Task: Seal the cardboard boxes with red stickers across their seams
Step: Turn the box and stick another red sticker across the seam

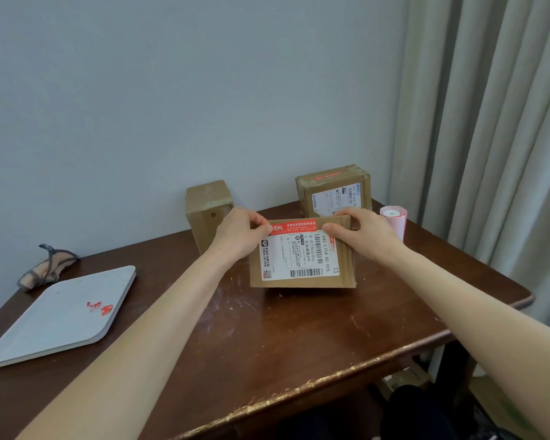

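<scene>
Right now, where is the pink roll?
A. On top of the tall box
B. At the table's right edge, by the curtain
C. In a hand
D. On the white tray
B: the pink roll stands at the table edge, beside the curtain.

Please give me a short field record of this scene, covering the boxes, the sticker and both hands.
front box: flat brown cardboard box with white shipping label
sticker: red printed sticker along its far top edge
left hand: thumb presses sticker's left end
right hand: thumb at sticker's right end
other boxes: tall cardboard box back left; taped cardboard box back right
surface: dark wooden table
</scene>
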Demonstrator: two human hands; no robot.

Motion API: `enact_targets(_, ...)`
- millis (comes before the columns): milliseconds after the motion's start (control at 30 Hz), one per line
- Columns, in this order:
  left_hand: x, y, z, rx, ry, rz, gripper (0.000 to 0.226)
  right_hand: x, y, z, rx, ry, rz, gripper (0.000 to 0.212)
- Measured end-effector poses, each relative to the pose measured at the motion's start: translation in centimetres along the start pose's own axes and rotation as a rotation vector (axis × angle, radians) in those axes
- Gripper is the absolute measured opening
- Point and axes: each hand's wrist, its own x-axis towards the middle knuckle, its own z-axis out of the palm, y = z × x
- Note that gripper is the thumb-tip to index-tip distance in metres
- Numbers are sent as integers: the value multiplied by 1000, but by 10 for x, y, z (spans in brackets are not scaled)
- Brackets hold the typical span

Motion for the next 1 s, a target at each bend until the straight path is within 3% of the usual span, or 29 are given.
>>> enact_targets(1000, -9, 4, -5, 11, -47, 39, 18, 1, 7, 2, 10, -13, -19, 38)
